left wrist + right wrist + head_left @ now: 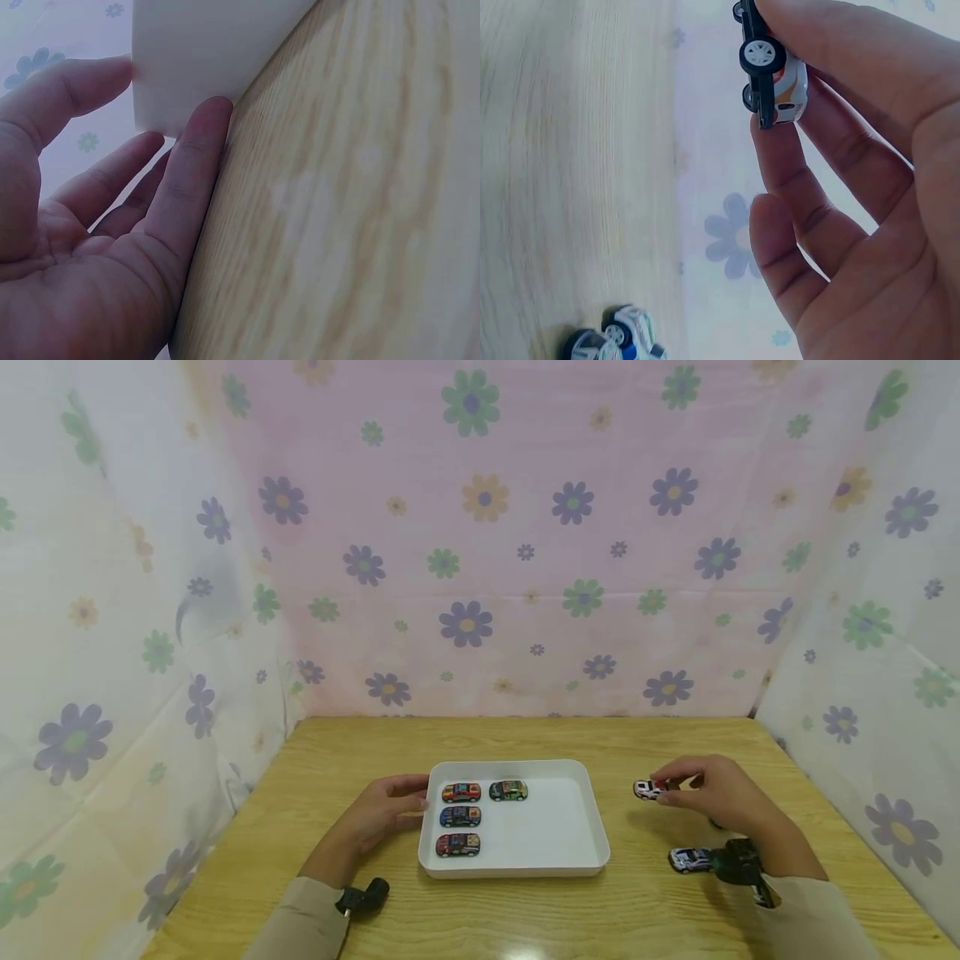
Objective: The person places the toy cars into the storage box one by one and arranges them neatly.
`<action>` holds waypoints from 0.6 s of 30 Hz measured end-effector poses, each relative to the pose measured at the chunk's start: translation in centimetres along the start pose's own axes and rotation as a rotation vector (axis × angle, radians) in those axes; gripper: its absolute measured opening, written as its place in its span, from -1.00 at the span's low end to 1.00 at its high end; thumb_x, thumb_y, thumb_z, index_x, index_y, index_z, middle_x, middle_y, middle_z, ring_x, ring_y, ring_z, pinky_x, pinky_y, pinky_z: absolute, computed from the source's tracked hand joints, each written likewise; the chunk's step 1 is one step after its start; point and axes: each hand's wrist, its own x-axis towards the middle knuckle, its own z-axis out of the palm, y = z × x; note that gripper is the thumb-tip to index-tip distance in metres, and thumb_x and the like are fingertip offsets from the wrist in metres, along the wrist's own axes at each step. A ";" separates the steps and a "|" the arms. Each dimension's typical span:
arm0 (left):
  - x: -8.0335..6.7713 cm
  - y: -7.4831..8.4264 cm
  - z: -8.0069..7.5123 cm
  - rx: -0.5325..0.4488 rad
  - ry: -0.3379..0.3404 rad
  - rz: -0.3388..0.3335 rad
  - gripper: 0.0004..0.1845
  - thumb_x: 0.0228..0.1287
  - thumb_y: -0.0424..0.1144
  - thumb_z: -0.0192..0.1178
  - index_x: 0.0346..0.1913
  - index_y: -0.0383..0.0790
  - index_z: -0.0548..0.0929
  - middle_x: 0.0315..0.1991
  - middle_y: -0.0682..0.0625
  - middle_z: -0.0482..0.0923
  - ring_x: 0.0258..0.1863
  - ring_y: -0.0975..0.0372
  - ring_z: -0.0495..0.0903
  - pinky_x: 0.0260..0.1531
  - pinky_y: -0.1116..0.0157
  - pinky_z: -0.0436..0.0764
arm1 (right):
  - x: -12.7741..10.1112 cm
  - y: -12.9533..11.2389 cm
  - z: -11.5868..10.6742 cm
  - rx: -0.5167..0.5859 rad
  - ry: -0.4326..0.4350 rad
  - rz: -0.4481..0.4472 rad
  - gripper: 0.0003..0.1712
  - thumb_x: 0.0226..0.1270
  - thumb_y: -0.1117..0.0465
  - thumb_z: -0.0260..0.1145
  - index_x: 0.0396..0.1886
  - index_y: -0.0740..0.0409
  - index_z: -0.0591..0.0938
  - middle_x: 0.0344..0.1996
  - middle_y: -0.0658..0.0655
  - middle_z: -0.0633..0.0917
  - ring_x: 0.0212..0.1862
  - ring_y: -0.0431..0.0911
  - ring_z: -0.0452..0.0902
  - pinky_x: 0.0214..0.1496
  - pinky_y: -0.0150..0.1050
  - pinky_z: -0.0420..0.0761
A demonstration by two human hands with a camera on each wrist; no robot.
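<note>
A white tray (558,831) lies mid-table and holds several toy cars: an orange one (461,792), a dark green one (508,790), a blue one (460,816) and a red one (457,844). My left hand (411,797) rests at the tray's left wall with straight fingers; the left wrist view shows thumb and a finger (202,150) touching the tray (210,45). To the right of the tray, my right hand (675,787) pinches a small white toy car (645,789) above the table; the right wrist view shows this car (776,75) on its side between thumb and fingers.
A second white and blue toy car (690,859) sits on the wooden table (525,739) near my right wrist, also low in the right wrist view as a car (622,341). Flowered cloth walls enclose the table on three sides.
</note>
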 end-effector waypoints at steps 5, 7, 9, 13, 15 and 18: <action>0.1 -0.2 -0.2 -0.008 0.007 -0.004 -0.38 0.37 -0.38 0.33 0.45 -0.34 0.44 0.41 -0.27 0.45 0.24 0.01 0.61 0.13 0.06 0.72 | 0.7 -0.6 0.4 0.007 -0.012 0.001 -0.73 0.27 -0.11 0.53 -0.04 -0.32 0.79 -0.17 -0.26 0.78 -0.15 -0.33 0.63 -0.16 -0.29 0.62; 0.1 -0.3 -0.3 -0.010 0.004 -0.001 -0.38 0.37 -0.38 0.33 0.46 -0.35 0.43 0.41 -0.28 0.45 0.23 0.01 0.62 0.13 0.06 0.72 | 1.1 -0.8 0.6 0.013 -0.021 0.003 -0.73 0.26 -0.11 0.53 -0.04 -0.33 0.79 -0.16 -0.26 0.78 -0.14 -0.32 0.63 -0.15 -0.28 0.62; 0.0 -0.3 -0.3 -0.012 0.001 0.000 -0.38 0.37 -0.39 0.33 0.46 -0.35 0.43 0.40 -0.28 0.45 0.23 0.02 0.62 0.14 0.05 0.72 | 1.4 -1.1 0.8 0.016 -0.029 0.008 -0.72 0.26 -0.12 0.53 -0.04 -0.35 0.79 -0.16 -0.27 0.78 -0.13 -0.31 0.64 -0.13 -0.26 0.61; 0.0 -0.3 -0.2 -0.011 -0.005 0.003 -0.38 0.38 -0.39 0.32 0.46 -0.36 0.42 0.40 -0.28 0.45 0.23 0.02 0.62 0.14 0.06 0.72 | 2.0 -1.8 1.1 0.023 -0.041 0.006 -0.72 0.25 -0.12 0.53 -0.04 -0.35 0.79 -0.15 -0.26 0.77 -0.13 -0.30 0.63 -0.11 -0.25 0.60; 0.0 -0.3 -0.2 -0.010 -0.006 0.004 -0.38 0.38 -0.38 0.32 0.46 -0.35 0.43 0.40 -0.28 0.45 0.23 0.02 0.62 0.14 0.06 0.72 | 2.3 -2.1 1.1 0.035 -0.045 0.005 -0.72 0.25 -0.10 0.54 -0.04 -0.34 0.79 -0.15 -0.25 0.77 -0.14 -0.29 0.63 -0.11 -0.24 0.60; 0.1 -0.3 -0.2 -0.005 -0.008 0.009 -0.39 0.39 -0.37 0.32 0.46 -0.35 0.43 0.40 -0.27 0.46 0.23 0.02 0.62 0.14 0.06 0.72 | 2.7 -2.6 1.3 0.052 -0.050 0.002 -0.73 0.25 -0.08 0.55 -0.05 -0.34 0.80 -0.16 -0.24 0.78 -0.14 -0.27 0.63 -0.11 -0.23 0.60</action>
